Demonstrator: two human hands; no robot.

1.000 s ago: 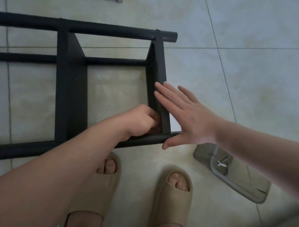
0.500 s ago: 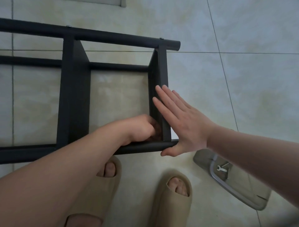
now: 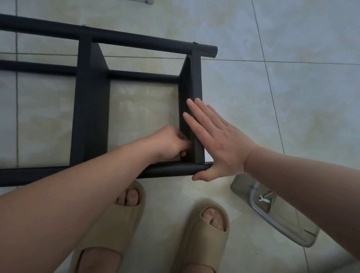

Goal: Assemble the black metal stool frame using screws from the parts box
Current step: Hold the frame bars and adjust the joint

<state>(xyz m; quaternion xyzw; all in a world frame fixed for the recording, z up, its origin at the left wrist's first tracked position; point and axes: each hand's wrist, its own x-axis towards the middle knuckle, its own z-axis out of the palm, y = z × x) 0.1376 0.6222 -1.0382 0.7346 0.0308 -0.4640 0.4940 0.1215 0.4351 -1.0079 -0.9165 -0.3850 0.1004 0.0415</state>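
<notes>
The black metal stool frame (image 3: 89,109) lies on the tiled floor, two round tubes joined by flat cross plates. My right hand (image 3: 216,140) lies flat with straight fingers against the outer side of the right cross plate (image 3: 195,81), thumb at the end of the near tube. My left hand (image 3: 171,143) reaches inside the frame at the near right corner, fingers curled and pinched at the plate's inner face. What the fingers pinch is hidden. A clear parts box (image 3: 280,216) sits on the floor at the right, with a small silver wrench (image 3: 263,199) inside.
Both of my feet in beige slippers (image 3: 202,233) stand just in front of the near tube. Pale floor tiles surround the frame. Part of a grey object shows at the top edge (image 3: 145,1).
The view has drifted slightly, so the frame sits a little lower in the picture. My left fingers have shifted a little at the corner. My right hand stays flat against the plate.
</notes>
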